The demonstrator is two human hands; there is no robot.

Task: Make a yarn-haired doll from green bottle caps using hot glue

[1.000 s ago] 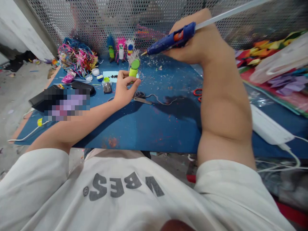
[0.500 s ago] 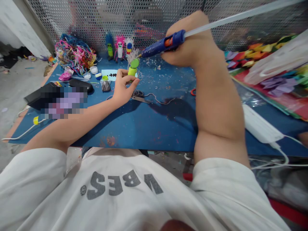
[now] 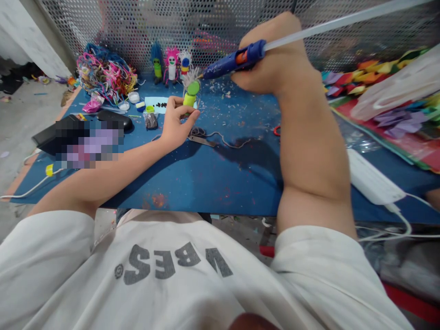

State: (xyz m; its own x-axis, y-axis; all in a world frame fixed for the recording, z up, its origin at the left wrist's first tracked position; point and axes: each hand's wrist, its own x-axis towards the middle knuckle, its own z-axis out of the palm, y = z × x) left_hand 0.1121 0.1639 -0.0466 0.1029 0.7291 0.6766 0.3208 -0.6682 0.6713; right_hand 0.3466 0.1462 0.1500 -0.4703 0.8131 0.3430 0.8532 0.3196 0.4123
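My left hand (image 3: 178, 120) pinches the lower part of a small green doll (image 3: 190, 99) with a round green head and pale yarn hair, held upright above the table. In my right hand (image 3: 275, 55) is a blue glue gun (image 3: 233, 59), a long clear glue stick (image 3: 319, 27) running out of its back. Its nozzle points down-left and is at the right side of the doll's head; whether it touches cannot be made out. Below my left hand lie grey yarn (image 3: 223, 137) and a flat metal strip (image 3: 202, 140).
Finished-looking dolls (image 3: 171, 66) stand at the back by a perforated metal panel (image 3: 220, 27). A tangled yarn heap (image 3: 105, 75), a black case (image 3: 115, 121) and small pots are left. Colourful paper pieces (image 3: 374, 75) and a white power strip (image 3: 374, 176) lie right.
Both hands keep nearly the same pose. The doll and the glue gun's nozzle stay close together, with only a very slight shift; the view itself has moved a little.
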